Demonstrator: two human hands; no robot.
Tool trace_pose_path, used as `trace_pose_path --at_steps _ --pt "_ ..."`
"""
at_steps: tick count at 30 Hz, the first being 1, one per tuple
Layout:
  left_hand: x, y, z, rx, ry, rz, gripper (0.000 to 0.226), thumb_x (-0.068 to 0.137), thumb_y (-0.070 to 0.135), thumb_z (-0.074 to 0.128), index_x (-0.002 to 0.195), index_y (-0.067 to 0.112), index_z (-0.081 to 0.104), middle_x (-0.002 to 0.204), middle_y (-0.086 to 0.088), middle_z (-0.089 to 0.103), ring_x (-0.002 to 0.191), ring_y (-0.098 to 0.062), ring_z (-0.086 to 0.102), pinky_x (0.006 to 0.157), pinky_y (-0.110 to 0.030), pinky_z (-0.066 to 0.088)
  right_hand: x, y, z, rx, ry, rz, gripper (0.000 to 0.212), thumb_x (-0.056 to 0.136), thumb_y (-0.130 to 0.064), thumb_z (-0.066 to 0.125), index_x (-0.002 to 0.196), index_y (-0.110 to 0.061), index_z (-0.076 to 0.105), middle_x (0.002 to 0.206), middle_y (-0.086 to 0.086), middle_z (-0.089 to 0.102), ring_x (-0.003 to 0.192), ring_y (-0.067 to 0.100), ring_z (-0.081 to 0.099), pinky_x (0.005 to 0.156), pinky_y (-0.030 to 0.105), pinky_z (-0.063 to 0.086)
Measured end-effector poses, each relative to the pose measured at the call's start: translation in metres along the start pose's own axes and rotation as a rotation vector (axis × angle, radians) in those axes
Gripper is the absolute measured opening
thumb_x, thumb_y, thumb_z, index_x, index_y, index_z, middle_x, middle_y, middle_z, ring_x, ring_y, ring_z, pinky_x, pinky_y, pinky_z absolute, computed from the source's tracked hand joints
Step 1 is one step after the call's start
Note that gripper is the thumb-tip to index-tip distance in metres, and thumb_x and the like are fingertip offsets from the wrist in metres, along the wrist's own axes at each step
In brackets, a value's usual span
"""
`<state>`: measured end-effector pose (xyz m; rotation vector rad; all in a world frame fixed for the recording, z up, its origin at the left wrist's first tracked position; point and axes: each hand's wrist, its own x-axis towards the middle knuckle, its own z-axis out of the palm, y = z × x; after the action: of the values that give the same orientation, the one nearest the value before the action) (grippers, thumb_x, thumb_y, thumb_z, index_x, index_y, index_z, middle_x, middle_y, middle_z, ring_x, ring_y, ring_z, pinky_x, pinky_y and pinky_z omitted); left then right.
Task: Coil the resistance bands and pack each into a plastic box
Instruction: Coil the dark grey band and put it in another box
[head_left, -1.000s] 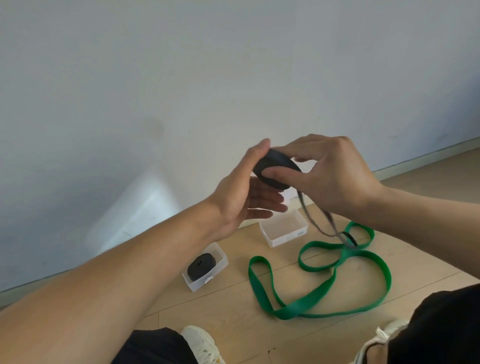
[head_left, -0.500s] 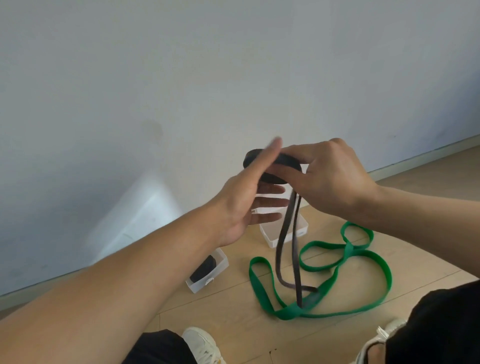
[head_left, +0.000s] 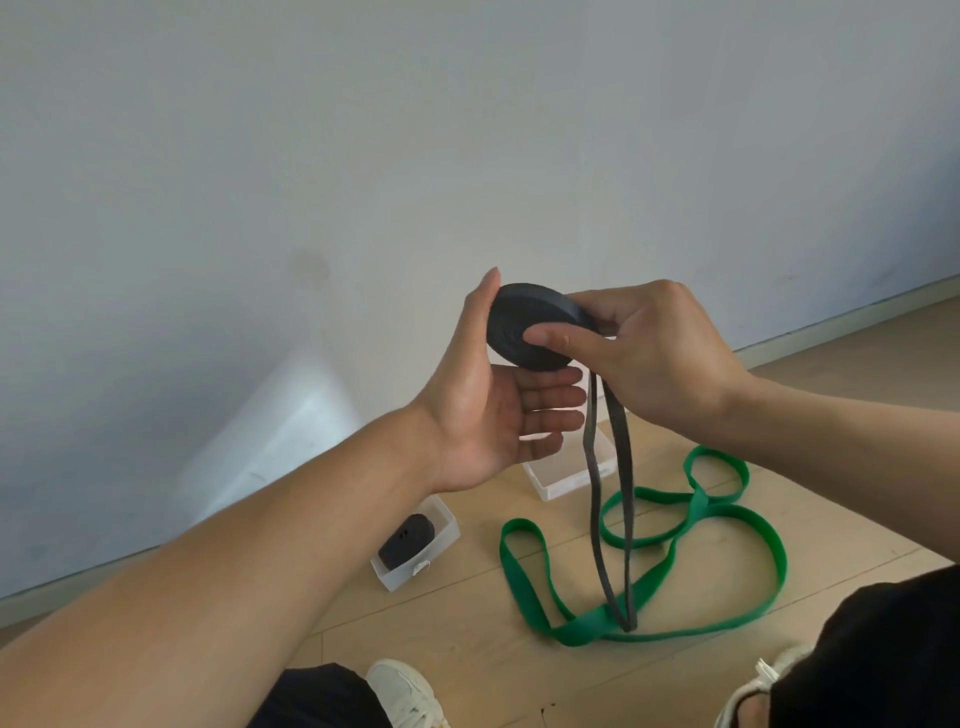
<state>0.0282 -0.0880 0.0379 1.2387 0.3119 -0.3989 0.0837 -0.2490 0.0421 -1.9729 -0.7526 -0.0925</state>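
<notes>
head: 3 bands (head_left: 535, 332), 2 boxes (head_left: 415, 564), 2 hands (head_left: 660, 358).

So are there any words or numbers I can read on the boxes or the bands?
None can be read.
Small white tag on the clear plastic box holding a coiled black band: too small and blurred.
Green rubber band on the floor: no print visible.

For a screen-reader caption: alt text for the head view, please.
Two hands coil a black band, its tail hanging over a green band on the floor. The right hand pinches the coil; the left hand steadies it. Two boxes stand behind.
</notes>
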Motion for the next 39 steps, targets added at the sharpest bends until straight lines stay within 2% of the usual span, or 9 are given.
trace_pose_path --at_steps 3,6,11,15,22,28,31,34,39 --pt "0.000 0.001 -0.001 0.042 0.075 -0.039 0.107 0.067 0.095 0.051 0.122 0.003 0.062 0.110 -0.012 0.068 0.091 -0.029 0.071 0.082 -0.043 0.060 0.002 0.004 -0.006 -0.163 0.012 0.045 0.025 0.091 -0.049 0.067 0.090 -0.028 0.080 0.061 0.007 0.067 0.052 0.018 0.052 0.058 0.035 0.048" --pt "0.002 -0.005 0.006 0.201 0.195 0.105 0.082 0.074 0.083 0.062 0.122 0.018 0.070 0.114 -0.008 0.072 0.105 -0.028 0.073 0.090 -0.045 0.061 -0.001 0.003 -0.007 -0.298 -0.031 0.041 0.022 0.091 -0.051 0.063 0.096 -0.037 0.079 0.066 -0.002 0.072 0.052 0.012 0.053 0.060 0.034 0.048" --pt "0.006 -0.008 0.013 0.226 0.277 0.257 0.054 0.082 0.069 0.065 0.103 0.022 0.079 0.096 -0.001 0.080 0.092 -0.016 0.077 0.085 -0.033 0.055 -0.004 -0.001 -0.002 -0.186 0.003 -0.030 0.015 0.090 -0.046 0.067 0.100 -0.043 0.078 0.084 -0.011 0.079 0.067 0.005 0.067 0.073 0.032 0.055" --pt "0.006 -0.001 0.011 -0.040 0.188 0.203 0.068 0.086 0.075 0.047 0.095 0.015 0.077 0.076 -0.003 0.074 0.072 -0.015 0.074 0.072 -0.030 0.050 -0.001 -0.002 -0.002 -0.030 -0.025 -0.048 0.024 0.086 -0.037 0.076 0.110 -0.044 0.075 0.090 -0.031 0.074 0.094 -0.013 0.066 0.081 0.003 0.046" --pt "0.004 0.001 0.001 -0.073 0.072 0.012 0.093 0.075 0.092 0.041 0.089 0.006 0.073 0.077 -0.006 0.064 0.066 -0.019 0.062 0.068 -0.030 0.049 0.000 0.005 0.001 -0.008 0.029 -0.037 0.013 0.086 -0.037 0.077 0.098 -0.036 0.080 0.081 -0.008 0.079 0.082 0.010 0.072 0.079 0.029 0.056" --pt "0.002 -0.001 0.000 0.029 0.209 0.000 0.099 0.073 0.086 0.059 0.134 0.009 0.052 0.119 -0.015 0.067 0.104 -0.032 0.072 0.095 -0.051 0.058 0.002 0.013 -0.005 -0.142 0.019 0.057 0.010 0.085 -0.040 0.076 0.094 -0.040 0.080 0.068 -0.017 0.073 0.053 0.006 0.056 0.054 0.021 0.046" --pt "0.005 -0.010 0.012 0.225 0.270 0.178 0.065 0.077 0.076 0.066 0.114 0.023 0.075 0.114 -0.002 0.072 0.109 -0.021 0.070 0.101 -0.045 0.055 -0.004 0.007 -0.001 -0.188 -0.010 0.031 0.011 0.087 -0.042 0.074 0.095 -0.044 0.079 0.083 -0.020 0.077 0.075 0.003 0.070 0.071 0.029 0.056" --pt "0.007 -0.012 0.016 0.206 0.349 0.252 0.046 0.082 0.068 0.066 0.089 0.025 0.081 0.094 0.000 0.078 0.097 -0.018 0.075 0.096 -0.039 0.056 -0.003 0.003 0.002 -0.108 0.002 -0.008 0.011 0.085 -0.040 0.076 0.095 -0.041 0.080 0.086 -0.024 0.077 0.085 -0.004 0.070 0.073 0.012 0.051" --pt "0.004 -0.004 0.013 -0.018 0.214 0.162 0.070 0.083 0.080 0.049 0.086 0.016 0.079 0.072 -0.004 0.069 0.072 -0.019 0.066 0.071 -0.031 0.051 0.002 0.000 -0.001 0.029 -0.050 -0.047 0.019 0.084 -0.030 0.079 0.101 -0.039 0.078 0.088 -0.031 0.074 0.090 -0.016 0.066 0.077 0.000 0.044"
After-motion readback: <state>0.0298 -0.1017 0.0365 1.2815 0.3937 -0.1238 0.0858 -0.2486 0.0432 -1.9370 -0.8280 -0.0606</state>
